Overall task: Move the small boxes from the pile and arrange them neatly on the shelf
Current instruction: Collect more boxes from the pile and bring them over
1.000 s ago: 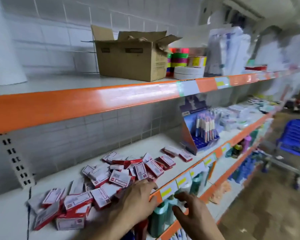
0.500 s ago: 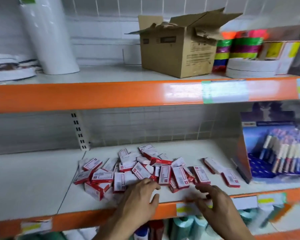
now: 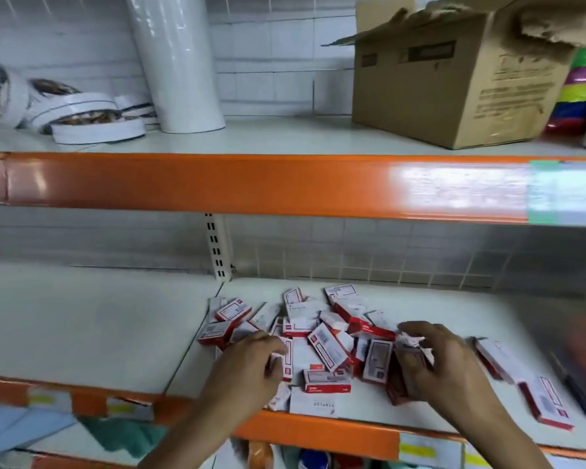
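In the head view, the small boxes [image 3: 318, 336] are lying jumbled just right of the shelf upright [image 3: 219, 247]. The left hand [image 3: 247, 370] is curling over the pile's near-left edge, its hold unclear. The right hand [image 3: 433, 363] is gripping several boxes. They look light, stiff and slippery, best pinched across their long sides.

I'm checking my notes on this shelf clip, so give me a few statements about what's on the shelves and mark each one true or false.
1. The small boxes lie in a loose pile on the middle shelf. True.
2. The cardboard box on the upper shelf is sealed shut. False: its flaps are open.
3. Both hands are at the pile. True: the left hand and the right hand touch boxes.
4. The white roll lies flat. False: it stands upright.
5. The shelf edges are blue. False: they are orange.
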### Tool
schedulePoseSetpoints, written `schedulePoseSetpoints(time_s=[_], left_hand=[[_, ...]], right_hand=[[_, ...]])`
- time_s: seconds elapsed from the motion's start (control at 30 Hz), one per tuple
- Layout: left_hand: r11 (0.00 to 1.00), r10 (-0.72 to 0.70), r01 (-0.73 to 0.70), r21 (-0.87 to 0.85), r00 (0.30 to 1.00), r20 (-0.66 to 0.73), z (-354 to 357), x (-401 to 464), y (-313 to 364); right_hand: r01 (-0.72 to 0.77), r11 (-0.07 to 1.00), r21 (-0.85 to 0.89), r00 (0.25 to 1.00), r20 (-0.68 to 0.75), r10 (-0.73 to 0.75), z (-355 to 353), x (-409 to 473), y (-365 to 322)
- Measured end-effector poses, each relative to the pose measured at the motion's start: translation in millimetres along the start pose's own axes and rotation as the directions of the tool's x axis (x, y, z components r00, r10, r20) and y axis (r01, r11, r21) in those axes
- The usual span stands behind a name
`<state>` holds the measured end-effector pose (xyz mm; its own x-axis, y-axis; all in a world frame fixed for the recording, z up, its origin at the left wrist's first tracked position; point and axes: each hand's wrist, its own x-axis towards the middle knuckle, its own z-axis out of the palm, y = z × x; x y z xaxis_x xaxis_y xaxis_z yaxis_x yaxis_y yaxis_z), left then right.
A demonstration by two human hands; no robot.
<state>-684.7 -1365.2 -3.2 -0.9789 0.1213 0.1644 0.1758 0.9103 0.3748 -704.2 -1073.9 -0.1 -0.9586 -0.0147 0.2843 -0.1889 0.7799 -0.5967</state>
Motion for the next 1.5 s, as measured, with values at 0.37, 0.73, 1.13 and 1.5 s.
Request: schedulePoseSetpoints(time_s=[0.37, 0.73, 1.13, 1.5], left_hand=[[0.987, -0.157, 0.150, -0.062, 0.978, -0.136, -28.1, 19.6, -61.2], [0.990, 0.049, -0.057, 0.133, 0.997, 0.064, 7.8, 52.1, 12.3], [0.999, -0.013, 0.017, -0.029, 0.991, 0.137, 21.6, 73.4, 31.0], [0.994, -0.097, 0.097, -0.045, 0.995, -0.001, 31.1, 97.8, 38.9]], right_hand=[[-0.128, 0.989, -0.078, 0.989, 0.066, 0.133, -3.3, 39.9, 15.3], [0.199, 0.978, -0.066, 0.928, 0.332, -0.167, 18.7, 55.8, -15.8], [0.258, 0.966, 0.005, 0.882, 0.406, -0.238, 34.7, 84.1, -3.6], [0.331, 0.935, -0.130, 0.926, 0.237, -0.296, 44.8, 77.0, 9.9]])
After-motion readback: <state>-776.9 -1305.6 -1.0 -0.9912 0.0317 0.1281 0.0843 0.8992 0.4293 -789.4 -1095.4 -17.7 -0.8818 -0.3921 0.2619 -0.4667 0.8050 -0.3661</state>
